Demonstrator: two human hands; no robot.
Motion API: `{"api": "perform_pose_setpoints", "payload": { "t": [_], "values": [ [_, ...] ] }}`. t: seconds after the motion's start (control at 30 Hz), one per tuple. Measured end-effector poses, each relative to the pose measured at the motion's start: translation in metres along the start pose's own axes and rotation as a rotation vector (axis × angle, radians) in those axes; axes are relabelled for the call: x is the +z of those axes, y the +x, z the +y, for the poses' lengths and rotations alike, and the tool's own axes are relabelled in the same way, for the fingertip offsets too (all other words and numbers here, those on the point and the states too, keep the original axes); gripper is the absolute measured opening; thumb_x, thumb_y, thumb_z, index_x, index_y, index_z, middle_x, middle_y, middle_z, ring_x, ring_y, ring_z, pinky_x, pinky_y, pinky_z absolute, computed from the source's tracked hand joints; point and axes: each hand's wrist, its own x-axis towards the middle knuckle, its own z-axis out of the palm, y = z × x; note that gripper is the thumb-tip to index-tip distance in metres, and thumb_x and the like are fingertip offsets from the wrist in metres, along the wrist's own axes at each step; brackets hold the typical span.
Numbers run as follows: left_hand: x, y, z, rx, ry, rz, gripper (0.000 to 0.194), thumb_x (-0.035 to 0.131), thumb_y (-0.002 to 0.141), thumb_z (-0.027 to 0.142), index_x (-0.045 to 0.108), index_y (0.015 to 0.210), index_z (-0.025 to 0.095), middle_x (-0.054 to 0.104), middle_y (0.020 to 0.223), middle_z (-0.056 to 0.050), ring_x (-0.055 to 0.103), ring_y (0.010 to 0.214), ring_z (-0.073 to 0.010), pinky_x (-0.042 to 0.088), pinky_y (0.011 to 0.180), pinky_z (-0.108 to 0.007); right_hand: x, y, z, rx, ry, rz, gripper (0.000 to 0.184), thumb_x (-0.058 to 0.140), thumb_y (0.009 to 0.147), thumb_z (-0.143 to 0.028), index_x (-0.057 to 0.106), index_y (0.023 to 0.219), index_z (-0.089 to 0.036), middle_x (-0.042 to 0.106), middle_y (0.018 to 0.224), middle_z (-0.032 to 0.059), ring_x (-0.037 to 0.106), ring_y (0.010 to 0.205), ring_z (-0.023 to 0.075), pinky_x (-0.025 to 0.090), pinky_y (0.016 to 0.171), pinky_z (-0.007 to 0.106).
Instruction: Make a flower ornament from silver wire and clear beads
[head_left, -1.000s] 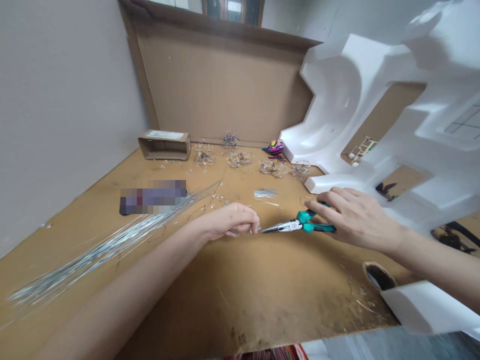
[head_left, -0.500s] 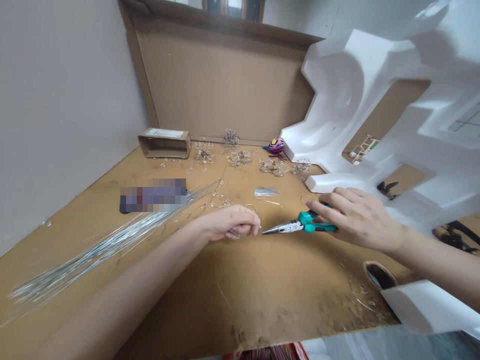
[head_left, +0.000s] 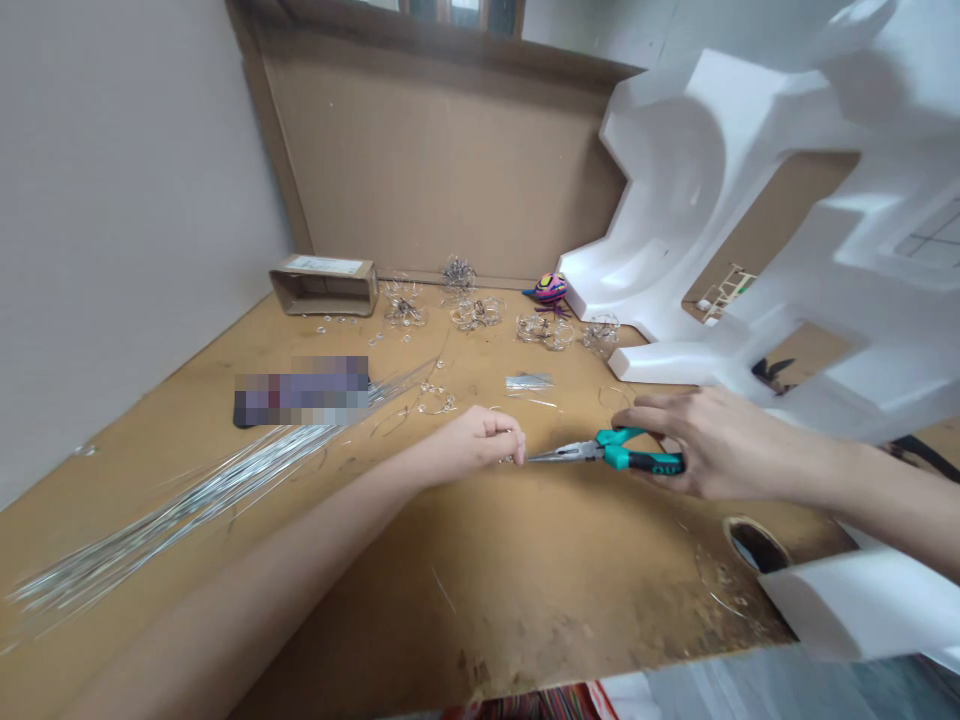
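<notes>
My right hand [head_left: 697,440] is wrapped round the teal-and-black handles of a pair of needle-nose pliers [head_left: 574,452]. The pliers point left, and their tips reach close to the fingertips of my left hand [head_left: 480,440]. The left fingers are pinched on a small piece of thin silvery wire [head_left: 508,460], mostly hidden by the fingers. Beyond the hands lie a little bundle of short cut wires [head_left: 529,382] and some loose wire rings [head_left: 435,398].
Long straight wires [head_left: 187,510] lie in a bundle at left, beside a blurred phone-like object [head_left: 300,390]. Tangled wire pieces [head_left: 480,314], a small cardboard box [head_left: 324,286] and a colourful toy [head_left: 551,288] stand at the back. White foam packing [head_left: 675,200] rises at right, near a table hole [head_left: 756,545].
My right hand has turned, showing more of the lower plier handle. My left hand has rolled a little, its fingers still pinched near the plier tips.
</notes>
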Motion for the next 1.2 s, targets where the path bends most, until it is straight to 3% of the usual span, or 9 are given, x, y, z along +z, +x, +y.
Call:
{"api": "perform_pose_setpoints", "payload": {
  "t": [0.07,0.13,0.3,0.4,0.53,0.63,0.73,0.97,1.2],
  "values": [
    [0.004,-0.001,0.004,0.032,0.072,0.043,0.022,0.044,0.076,0.027,0.059,0.066,0.015,0.054,0.067,0.000,0.043,0.058,-0.0095,0.028,0.048,-0.018,-0.005,0.001,0.000,0.050,0.165,-0.196,0.012,0.055,0.070,-0.032,0.057,0.078,-0.023,0.055,0.061,-0.0029,0.046,0.049,0.0105,0.031,0.045,0.023],
    [0.008,-0.002,0.006,0.039,0.089,0.057,0.024,0.042,0.078,0.029,0.059,0.068,0.015,0.054,0.067,0.000,0.043,0.059,-0.0097,0.029,0.049,-0.019,-0.009,0.001,0.002,0.097,0.289,-0.296,0.009,0.055,0.069,-0.031,0.056,0.073,-0.022,0.053,0.055,-0.0038,0.045,0.046,0.0100,0.030,0.042,0.022],
    [0.004,-0.002,0.007,0.000,-0.091,0.013,0.026,0.043,0.081,0.037,0.058,0.076,0.016,0.045,0.055,0.005,0.038,0.046,-0.0065,0.032,0.046,-0.019,-0.011,-0.002,0.011,0.141,0.370,-0.307,0.014,0.056,0.069,-0.034,0.058,0.077,-0.022,0.054,0.056,-0.0036,0.046,0.047,0.0103,0.031,0.041,0.022],
    [-0.006,-0.002,0.009,-0.018,-0.174,0.011,0.021,0.050,0.078,0.037,0.055,0.080,0.016,0.050,0.055,0.005,0.046,0.046,-0.0073,0.041,0.051,-0.022,-0.012,-0.004,0.016,0.179,0.331,-0.302,0.018,0.057,0.069,-0.035,0.058,0.083,-0.023,0.056,0.060,-0.0034,0.048,0.048,0.0106,0.033,0.043,0.022],
    [-0.017,-0.006,0.016,-0.022,-0.087,-0.008,0.019,0.053,0.077,0.034,0.054,0.075,0.015,0.056,0.056,0.002,0.056,0.055,-0.0106,0.043,0.059,-0.024,-0.013,-0.005,0.021,0.157,0.333,-0.313,0.019,0.055,0.070,-0.034,0.058,0.086,-0.024,0.057,0.061,-0.0034,0.049,0.049,0.0106,0.037,0.045,0.023],
    [-0.019,-0.008,0.019,-0.030,-0.025,-0.030,0.022,0.052,0.078,0.036,0.052,0.071,0.016,0.055,0.057,0.003,0.051,0.050,-0.0081,0.040,0.053,-0.021,-0.011,-0.005,0.022,0.120,0.261,-0.251,0.025,0.055,0.071,-0.035,0.058,0.094,-0.025,0.059,0.067,-0.0020,0.052,0.051,0.0115,0.038,0.048,0.024],
    [-0.017,-0.007,0.015,-0.018,-0.012,0.009,0.025,0.050,0.079,0.038,0.052,0.069,0.016,0.048,0.053,0.006,0.040,0.042,-0.0048,0.033,0.044,-0.018,-0.006,-0.005,0.019,0.085,0.048,-0.076,0.037,0.053,0.072,-0.040,0.054,0.106,-0.025,0.060,0.080,0.0028,0.055,0.060,0.0150,0.038,0.052,0.027],
    [-0.008,0.004,-0.005,-0.053,-0.516,0.084,0.023,0.054,0.077,0.035,0.050,0.068,0.014,0.033,0.049,0.008,0.022,0.038,-0.0012,0.014,0.038,-0.015,-0.009,-0.006,0.008,0.051,-0.429,0.332,0.041,0.046,0.079,-0.046,0.051,0.109,-0.019,0.059,0.087,0.0106,0.050,0.071,0.0220,0.034,0.059,0.033],
    [-0.002,0.003,-0.002,-0.121,-0.786,0.035,0.018,0.055,0.078,0.025,0.049,0.065,0.013,0.024,0.045,0.010,0.016,0.036,-0.0011,0.011,0.035,-0.015,-0.010,-0.004,-0.004,-0.172,-0.614,0.321,0.029,0.039,0.084,-0.021,0.050,0.110,-0.022,0.059,0.081,0.0071,0.047,0.069,0.0196,0.030,0.062,0.032]
  ]
}}
